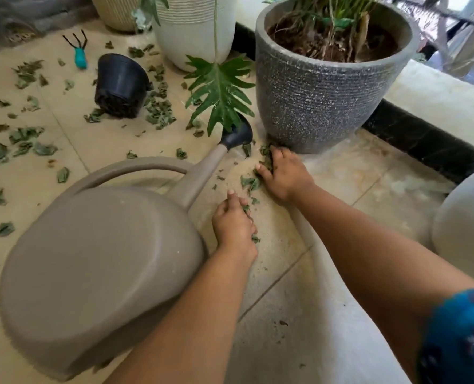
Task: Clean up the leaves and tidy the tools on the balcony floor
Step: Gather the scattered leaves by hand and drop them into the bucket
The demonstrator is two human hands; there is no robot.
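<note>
Dry green leaves [158, 106] lie scattered over the beige tiled floor, thickest at the left and around a tipped black plastic pot [120, 84]. My left hand [234, 225] is curled round a bunch of leaf bits beside the spout of a taupe watering can [100, 261] lying on its side. My right hand [284, 176] rests flat on the floor at the foot of the grey pot, its fingers over a small heap of leaves [266, 159]. A teal-handled hand rake [80, 55] lies at the far left.
A big grey textured planter [327, 101] stands right behind my right hand. White ribbed pot [197, 31] and a woven pot stand farther back. A large green leaf [220, 92] hangs over the can's black rose. A low ledge runs along the right; another pale pot [468, 225] sits at the right edge.
</note>
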